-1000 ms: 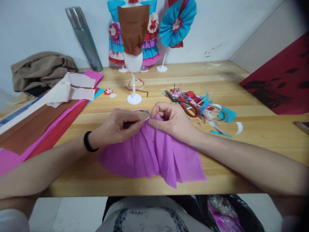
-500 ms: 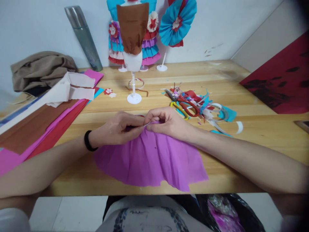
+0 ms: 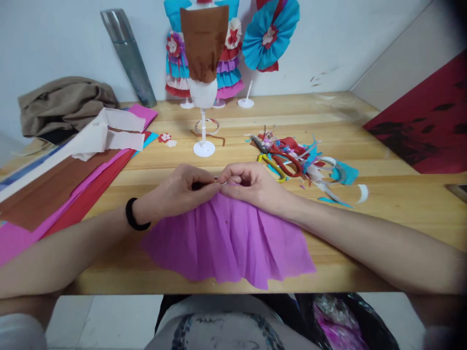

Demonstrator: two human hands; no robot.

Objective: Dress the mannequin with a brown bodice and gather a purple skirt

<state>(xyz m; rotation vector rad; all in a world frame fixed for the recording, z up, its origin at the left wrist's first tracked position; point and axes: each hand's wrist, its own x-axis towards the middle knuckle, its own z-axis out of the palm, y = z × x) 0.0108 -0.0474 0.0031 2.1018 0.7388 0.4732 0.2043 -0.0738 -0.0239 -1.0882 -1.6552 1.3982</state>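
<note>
A sheet of purple crepe paper (image 3: 229, 238) fans out over the front of the table, gathered into folds at its top edge. My left hand (image 3: 182, 192) pinches that edge between thumb and fingers. Right beside it, my right hand (image 3: 251, 187) is closed on the same edge, the fingertips of both hands nearly touching. A thin whitish strip shows at the pinched spot; the fingers hide most of it. Behind my hands stands a small white dress form (image 3: 203, 92) on a round base, wrapped in brown paper (image 3: 204, 43).
Red-handled scissors (image 3: 288, 163) and yellow-handled pliers (image 3: 273, 167) lie among paper scraps (image 3: 310, 153) at right. Coloured paper sheets (image 3: 69, 180) are stacked at left, near a brown cloth (image 3: 69, 104) and a flask (image 3: 129, 63). A blue paper rosette (image 3: 270, 36) stands at the back.
The purple paper's folds have shifted, with deeper pleats in the middle and the lower point now further left. Both hands keep pinching its top edge at nearly the same place.
</note>
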